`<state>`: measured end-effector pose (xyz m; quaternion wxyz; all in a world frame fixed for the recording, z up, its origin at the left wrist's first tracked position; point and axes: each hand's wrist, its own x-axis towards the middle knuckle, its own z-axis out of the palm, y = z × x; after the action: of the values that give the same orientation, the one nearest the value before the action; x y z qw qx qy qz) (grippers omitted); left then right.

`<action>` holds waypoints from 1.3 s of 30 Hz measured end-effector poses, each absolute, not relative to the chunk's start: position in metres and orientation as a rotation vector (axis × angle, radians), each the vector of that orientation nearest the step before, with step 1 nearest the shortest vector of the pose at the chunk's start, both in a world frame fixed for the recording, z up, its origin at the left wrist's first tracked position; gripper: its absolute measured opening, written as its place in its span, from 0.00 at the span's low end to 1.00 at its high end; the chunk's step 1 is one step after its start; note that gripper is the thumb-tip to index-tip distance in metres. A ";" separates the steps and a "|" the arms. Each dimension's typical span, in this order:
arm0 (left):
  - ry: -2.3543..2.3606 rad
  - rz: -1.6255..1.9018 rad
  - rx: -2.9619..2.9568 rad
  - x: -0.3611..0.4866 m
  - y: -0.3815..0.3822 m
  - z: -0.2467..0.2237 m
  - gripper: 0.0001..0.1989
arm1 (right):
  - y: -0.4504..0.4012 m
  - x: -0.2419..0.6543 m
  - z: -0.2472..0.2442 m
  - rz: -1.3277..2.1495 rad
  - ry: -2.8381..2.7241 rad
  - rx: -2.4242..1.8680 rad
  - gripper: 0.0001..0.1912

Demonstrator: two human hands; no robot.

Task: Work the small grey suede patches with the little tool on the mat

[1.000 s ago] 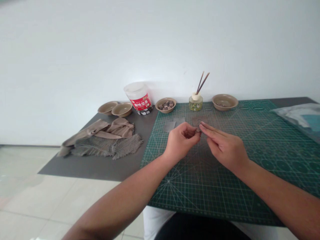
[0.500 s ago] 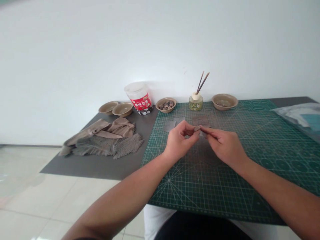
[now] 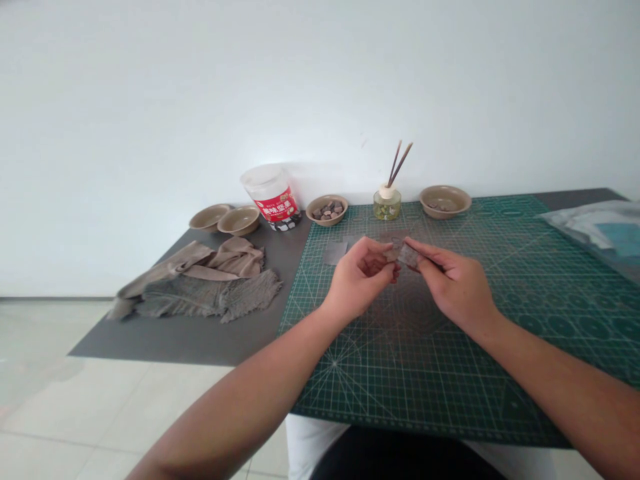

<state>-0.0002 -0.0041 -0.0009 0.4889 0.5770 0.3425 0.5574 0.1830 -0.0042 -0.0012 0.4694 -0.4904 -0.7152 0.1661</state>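
Observation:
My left hand pinches a small brownish stone between thumb and fingertips above the green cutting mat. In my right hand is a small grey square of sandpaper, gripped by thumb and fingers and close against the stone. Whether the two touch is hard to make out. Grey squares lie on the mat beyond my left hand, and a brownish sheet lies behind the fingertips, partly hidden.
A bowl of stones, a reed diffuser and a bowl with a few pieces stand along the wall. Further left are a red-labelled tub, two bowls and crumpled cloths. A plastic bag lies right.
My right hand has turned the grey square so that its face shows beside the stone. The fingers of my left hand have shifted around the stone. The view has moved slightly.

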 end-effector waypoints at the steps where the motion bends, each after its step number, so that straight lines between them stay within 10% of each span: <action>1: 0.840 1.340 1.390 0.000 -0.004 -0.001 0.13 | -0.005 0.183 -0.001 0.394 -1.763 -1.190 0.18; 39: 1.166 1.476 1.544 0.002 -0.017 0.006 0.09 | -0.016 0.175 0.003 -0.046 -2.017 -0.901 0.25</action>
<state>0.0018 -0.0166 0.0060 0.3468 0.5951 0.4494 0.5688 0.1751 -0.0163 0.0033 0.4495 -0.3642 -0.8155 -0.0186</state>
